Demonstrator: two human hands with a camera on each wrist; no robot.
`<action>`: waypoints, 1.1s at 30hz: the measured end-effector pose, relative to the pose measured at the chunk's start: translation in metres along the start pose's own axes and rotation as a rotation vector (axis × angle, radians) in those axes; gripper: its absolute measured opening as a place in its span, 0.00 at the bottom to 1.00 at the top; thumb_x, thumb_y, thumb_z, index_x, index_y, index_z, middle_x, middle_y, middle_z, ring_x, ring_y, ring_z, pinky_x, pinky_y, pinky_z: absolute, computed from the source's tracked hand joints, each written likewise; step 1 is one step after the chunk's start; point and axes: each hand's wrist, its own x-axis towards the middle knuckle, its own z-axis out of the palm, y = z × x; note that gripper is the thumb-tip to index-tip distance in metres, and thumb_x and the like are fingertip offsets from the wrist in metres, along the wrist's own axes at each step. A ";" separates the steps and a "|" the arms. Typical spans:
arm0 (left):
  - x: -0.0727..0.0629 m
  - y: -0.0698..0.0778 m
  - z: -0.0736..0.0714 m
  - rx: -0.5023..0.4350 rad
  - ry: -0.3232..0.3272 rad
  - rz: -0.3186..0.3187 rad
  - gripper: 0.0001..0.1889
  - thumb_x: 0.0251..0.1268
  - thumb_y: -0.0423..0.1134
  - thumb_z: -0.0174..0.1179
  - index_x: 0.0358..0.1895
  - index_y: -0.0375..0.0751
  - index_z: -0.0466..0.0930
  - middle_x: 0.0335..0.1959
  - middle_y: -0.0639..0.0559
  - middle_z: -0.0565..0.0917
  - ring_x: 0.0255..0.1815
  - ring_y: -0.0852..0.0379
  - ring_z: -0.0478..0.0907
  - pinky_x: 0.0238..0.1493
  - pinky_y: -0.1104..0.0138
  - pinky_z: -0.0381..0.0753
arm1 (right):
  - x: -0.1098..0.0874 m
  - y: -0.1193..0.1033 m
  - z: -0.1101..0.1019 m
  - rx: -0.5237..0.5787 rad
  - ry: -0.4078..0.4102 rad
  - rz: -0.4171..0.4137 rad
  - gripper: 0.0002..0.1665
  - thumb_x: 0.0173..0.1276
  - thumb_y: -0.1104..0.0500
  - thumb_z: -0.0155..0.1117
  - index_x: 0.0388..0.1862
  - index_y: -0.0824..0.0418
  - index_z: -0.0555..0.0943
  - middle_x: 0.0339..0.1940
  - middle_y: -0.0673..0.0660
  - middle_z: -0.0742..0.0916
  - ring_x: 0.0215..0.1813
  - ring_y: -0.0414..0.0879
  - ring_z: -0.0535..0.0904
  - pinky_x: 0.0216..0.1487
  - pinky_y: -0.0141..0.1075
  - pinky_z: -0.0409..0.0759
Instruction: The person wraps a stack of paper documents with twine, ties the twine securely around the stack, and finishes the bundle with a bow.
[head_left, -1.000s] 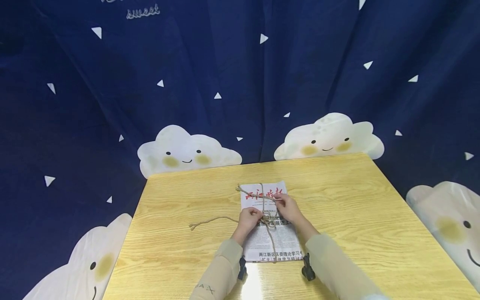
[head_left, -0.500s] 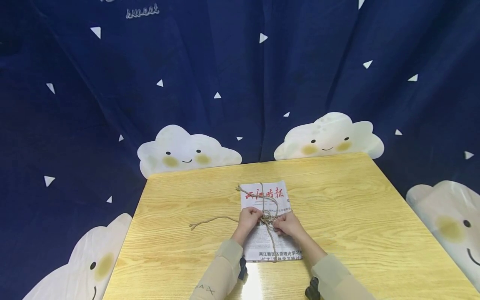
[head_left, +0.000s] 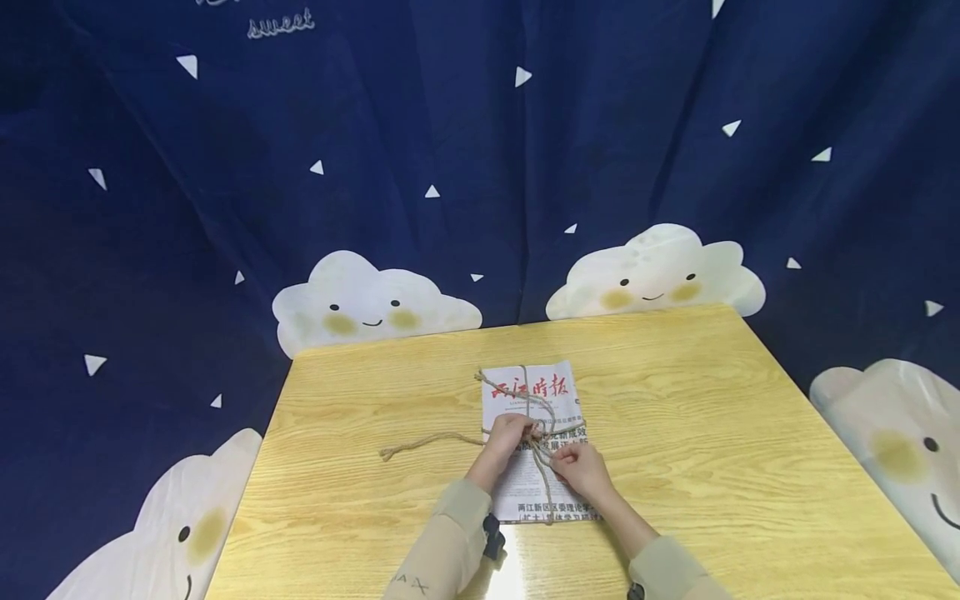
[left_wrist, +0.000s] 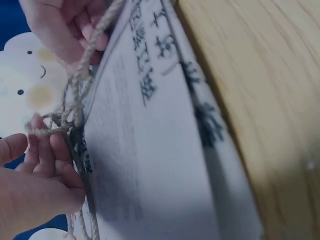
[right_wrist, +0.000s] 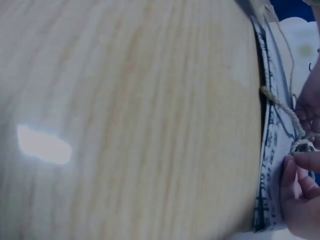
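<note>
A folded newspaper [head_left: 525, 492] with a red masthead lies on the table, bound crosswise with brown twine [head_left: 548, 492]. The twine is knotted and looped near the paper's middle. My left hand [head_left: 507, 439] is at this knot from the left, its fingers curled at a small twine loop [left_wrist: 47, 131]. Just below and right of the knot, my right hand [head_left: 587, 469] pinches a strand between thumb and forefinger. In the right wrist view, those fingertips [right_wrist: 289, 167] sit right beside the looped twine [right_wrist: 301, 145]. Part of the knot is hidden by the fingers.
One loose twine end [head_left: 420, 442] trails over the wooden table [head_left: 352, 517] to the left. Another end [head_left: 491, 382] lies across the masthead. A dark blue curtain [head_left: 420, 108] with clouds hangs behind the table.
My right hand let go of the upper twine strand and came down to the knot's lower right, pinching twine there. My left hand shifted slightly right, onto the knot.
</note>
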 end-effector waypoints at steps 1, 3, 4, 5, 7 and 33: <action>0.000 0.001 0.001 0.011 -0.017 -0.009 0.13 0.58 0.36 0.52 0.31 0.28 0.82 0.20 0.53 0.82 0.19 0.63 0.68 0.20 0.73 0.61 | 0.000 0.001 0.001 -0.002 -0.001 -0.004 0.03 0.52 0.67 0.65 0.25 0.68 0.80 0.17 0.52 0.80 0.20 0.41 0.74 0.22 0.30 0.75; -0.001 0.002 0.003 0.045 -0.047 -0.028 0.12 0.60 0.37 0.54 0.34 0.32 0.83 0.22 0.53 0.83 0.20 0.64 0.68 0.19 0.74 0.61 | -0.001 0.002 0.001 0.008 -0.003 -0.004 0.03 0.52 0.68 0.65 0.26 0.68 0.80 0.18 0.52 0.80 0.20 0.41 0.74 0.22 0.29 0.75; -0.001 0.003 0.003 0.061 -0.060 -0.035 0.12 0.60 0.37 0.54 0.36 0.33 0.84 0.23 0.52 0.83 0.21 0.64 0.68 0.19 0.74 0.61 | -0.001 0.003 0.002 0.010 -0.004 -0.007 0.03 0.52 0.68 0.65 0.26 0.69 0.79 0.18 0.53 0.80 0.21 0.41 0.74 0.22 0.29 0.75; -0.002 0.003 0.004 0.088 -0.069 -0.029 0.11 0.61 0.37 0.54 0.38 0.35 0.84 0.25 0.51 0.84 0.21 0.64 0.68 0.18 0.74 0.60 | -0.001 0.003 0.002 0.010 -0.004 -0.010 0.03 0.52 0.68 0.65 0.26 0.69 0.79 0.18 0.52 0.80 0.20 0.41 0.74 0.22 0.29 0.75; -0.002 0.003 0.006 0.119 -0.074 0.006 0.11 0.62 0.34 0.54 0.42 0.35 0.83 0.29 0.47 0.85 0.23 0.65 0.71 0.19 0.75 0.63 | -0.001 0.003 0.002 0.011 -0.005 -0.015 0.03 0.53 0.68 0.65 0.26 0.69 0.79 0.17 0.52 0.80 0.20 0.40 0.73 0.21 0.29 0.75; 0.000 0.007 0.039 0.988 0.164 0.369 0.06 0.39 0.27 0.63 0.17 0.36 0.75 0.17 0.46 0.77 0.18 0.54 0.73 0.20 0.67 0.74 | -0.004 0.008 0.004 -0.019 0.026 -0.058 0.03 0.52 0.68 0.65 0.24 0.67 0.79 0.17 0.51 0.79 0.20 0.38 0.71 0.21 0.26 0.72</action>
